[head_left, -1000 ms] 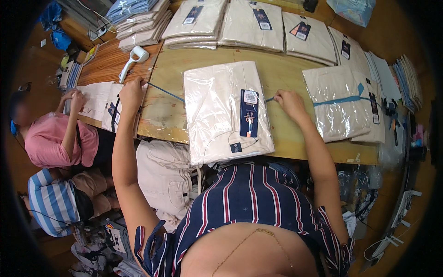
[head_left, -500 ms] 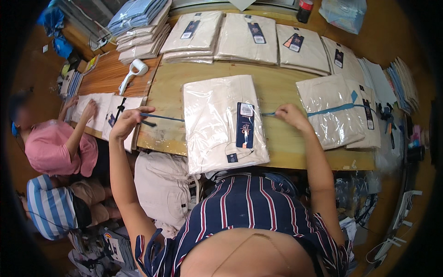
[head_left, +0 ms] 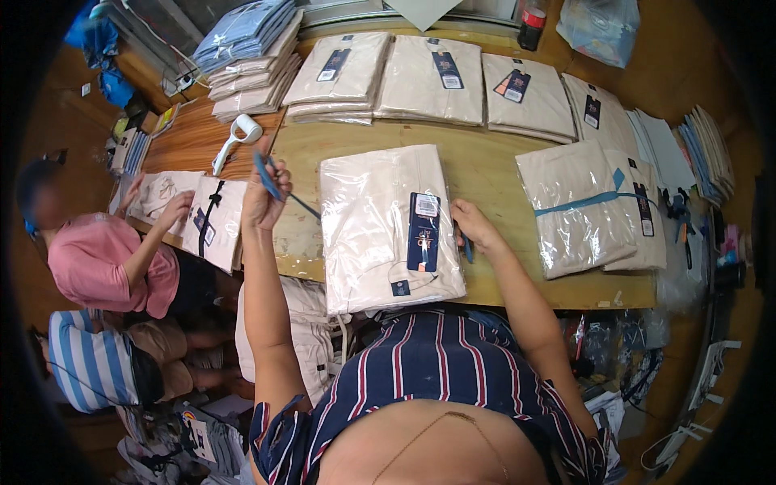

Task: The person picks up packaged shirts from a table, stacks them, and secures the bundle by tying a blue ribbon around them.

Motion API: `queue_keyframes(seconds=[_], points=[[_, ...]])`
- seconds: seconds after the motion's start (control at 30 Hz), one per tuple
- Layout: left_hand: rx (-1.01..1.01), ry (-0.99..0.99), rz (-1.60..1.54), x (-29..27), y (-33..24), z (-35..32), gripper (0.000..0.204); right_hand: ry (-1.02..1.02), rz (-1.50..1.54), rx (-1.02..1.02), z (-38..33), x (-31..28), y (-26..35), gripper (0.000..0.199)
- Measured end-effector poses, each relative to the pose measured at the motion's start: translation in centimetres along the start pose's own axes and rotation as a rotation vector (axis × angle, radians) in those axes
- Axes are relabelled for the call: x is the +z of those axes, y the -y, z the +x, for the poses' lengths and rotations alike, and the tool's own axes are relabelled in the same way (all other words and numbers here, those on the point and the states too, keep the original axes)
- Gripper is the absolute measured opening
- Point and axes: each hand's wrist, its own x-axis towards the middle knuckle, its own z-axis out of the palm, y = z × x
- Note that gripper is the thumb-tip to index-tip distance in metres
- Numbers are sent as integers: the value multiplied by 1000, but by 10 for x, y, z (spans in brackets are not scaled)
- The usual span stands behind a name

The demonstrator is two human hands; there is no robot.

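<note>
Strap [head_left: 265, 176] could skew beneath the bagged garment [head_left: 364, 230] if pulled unevenly: fingers of the left hand [head_left: 261, 204] clamp it; those of the right hand [head_left: 477, 229], I cannot tell.

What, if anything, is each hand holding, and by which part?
Left hand: blue band, near its left end. Right hand: by the package, at its right edge; whether it grips the band cannot be told.

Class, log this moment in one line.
left hand: holds blue strip; right hand: beside bagged garment; table: under bagged garment
</note>
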Motion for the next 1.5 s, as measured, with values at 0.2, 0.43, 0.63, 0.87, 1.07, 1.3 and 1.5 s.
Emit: queue_keyframes(seconds=[0.2,0.43,0.63,0.87,1.07,1.3,1.5], points=[[216,-16,294,47,-15,13,28,-21,-43,-39,2,6,1,21],[-234,575,1411,161,102,11,30,-194,-296,-177,9,10,-17,24],[-130,386,1346,136,177,13,24,-52,-372,-7,-14,-1,1,24],[-18,31,1072,121,60,16,23,-61,-645,-210,2,-133,21,14],[131,-886,963,-21,-14,-56,48,-1033,-737,-364,77,-228,89,33],[-238,-296,761,10,82,-101,73,-870,-662,179,132,-283,108,55],[-229,-386,649,28,95,-100,67,-346,117,-183,131,-248,161,39]])
